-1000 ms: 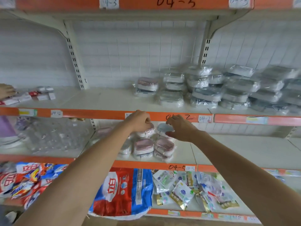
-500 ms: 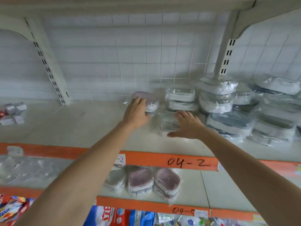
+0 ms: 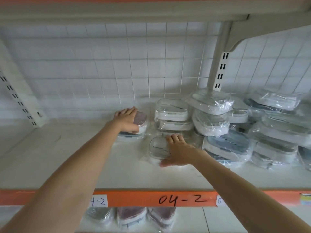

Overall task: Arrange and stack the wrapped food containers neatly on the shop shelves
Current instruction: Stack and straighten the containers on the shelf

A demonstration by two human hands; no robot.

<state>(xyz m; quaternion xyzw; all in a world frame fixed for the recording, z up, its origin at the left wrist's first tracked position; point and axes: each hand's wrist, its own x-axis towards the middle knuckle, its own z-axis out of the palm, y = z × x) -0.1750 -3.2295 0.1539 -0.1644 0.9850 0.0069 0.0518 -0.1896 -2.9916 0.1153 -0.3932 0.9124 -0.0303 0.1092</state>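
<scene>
A: Where's your left hand (image 3: 126, 121) rel. to the 04-2 label (image 3: 183, 199)?

B: Up and left of it, deep on the white shelf (image 3: 67, 158). Your palm lies on the mauve-lidded wrapped container (image 3: 140, 117), fingers draped over its top, thumb along the near side. That one sits on a blue-rimmed wrapped container (image 3: 130, 136).

A: And the right hand (image 3: 180, 153)?

B: Just above the label, closer to you. Fingers fairly straight, together, lying on the right part of the clear-lidded wrapped container (image 3: 157, 148); thumb stretched along its front edge. Can't tell if it's gripping or only resting.

A: Other stock?

B: Behind that clear one, further from the label: a stack of clear-and-white wrapped containers (image 3: 172, 115), approx. against the wire-grid back panel (image 3: 117, 64). Up and right of the label: a heap of white and blue-grey wrapped containers (image 3: 252, 130), some tilted. Below the label, on the lower shelf: two mauve-lidded packs (image 3: 146, 216) and a grey one (image 3: 97, 215), partly hidden by your left forearm.
</scene>
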